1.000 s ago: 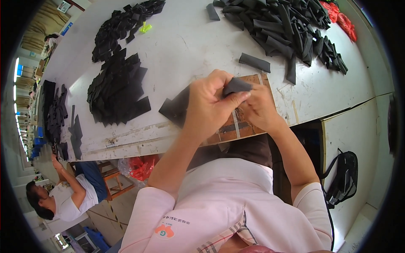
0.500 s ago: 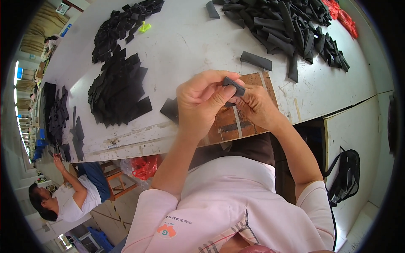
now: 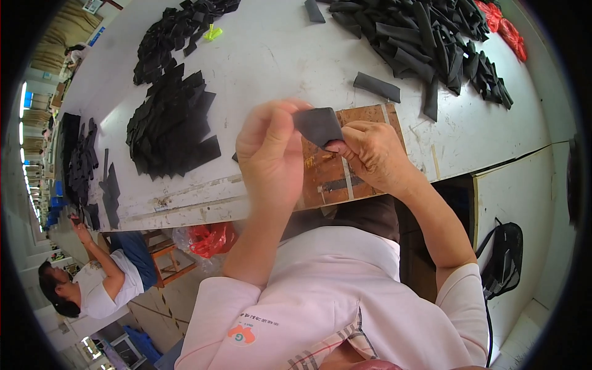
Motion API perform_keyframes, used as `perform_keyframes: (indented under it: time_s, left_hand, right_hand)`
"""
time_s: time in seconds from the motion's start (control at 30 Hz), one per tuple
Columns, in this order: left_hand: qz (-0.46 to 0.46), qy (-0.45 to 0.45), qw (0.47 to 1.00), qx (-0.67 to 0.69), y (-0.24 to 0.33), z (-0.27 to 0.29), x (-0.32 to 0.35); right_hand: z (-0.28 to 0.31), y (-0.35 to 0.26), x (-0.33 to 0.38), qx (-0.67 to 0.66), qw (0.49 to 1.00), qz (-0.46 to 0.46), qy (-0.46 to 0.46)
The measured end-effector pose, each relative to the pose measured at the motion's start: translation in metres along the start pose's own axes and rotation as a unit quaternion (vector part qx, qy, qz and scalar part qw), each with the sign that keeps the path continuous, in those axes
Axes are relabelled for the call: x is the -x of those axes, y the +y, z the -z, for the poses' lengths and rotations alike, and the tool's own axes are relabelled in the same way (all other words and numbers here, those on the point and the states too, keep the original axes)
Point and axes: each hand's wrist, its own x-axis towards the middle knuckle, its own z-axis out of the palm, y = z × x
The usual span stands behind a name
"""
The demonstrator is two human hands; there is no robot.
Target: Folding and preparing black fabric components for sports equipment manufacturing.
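Between my two hands, above the table's front edge, a small dark grey fabric piece point(image 3: 319, 126) is stretched fairly flat. The fingers of my left hand point(image 3: 269, 139) pinch its left end; the fingertips are partly hidden behind it. At the lower right corner, my right hand point(image 3: 375, 154) grips it, with the thumb tip against the cloth. Below the hands lies a brown wooden board point(image 3: 330, 179) with pale tape strips. A single dark fabric strip point(image 3: 377, 87) rests on the table just beyond my right hand.
To the left lies a fanned pile of flat black pieces point(image 3: 169, 123); a looser black heap point(image 3: 163, 43) sits beyond it, beside a yellow-green scrap point(image 3: 213, 32). Many tubular strips point(image 3: 413, 40) are heaped at far right near red plastic bags point(image 3: 509, 37). A co-worker point(image 3: 102, 280) sits at left.
The fabric piece was folded small between my fingers and is now opened out flat. My left hand has shifted left, away from the right one.
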Motion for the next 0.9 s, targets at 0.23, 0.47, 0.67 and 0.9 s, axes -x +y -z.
perform_keyframes:
  time_s: [0.23,0.47,0.67,0.9]
  left_hand:
    - [-0.041,-0.015,0.997,-0.065,-0.001,0.0,0.004]
    - [-0.059,0.211,0.835,-0.505,-0.002,0.077,0.001]
    - [-0.045,0.06,0.578,-0.813,-0.021,0.156,0.008]
    - [-0.033,-0.047,0.572,-0.818,-0.018,0.136,-0.012]
  right_hand:
    - [-0.008,-0.002,0.005,-0.072,0.997,-0.024,0.027]
    - [0.058,0.005,-0.047,-0.351,0.92,-0.105,0.139]
    - [0.003,-0.019,0.001,-0.217,0.945,-0.187,0.155]
    - [-0.048,-0.038,0.037,-0.099,0.99,-0.072,0.069]
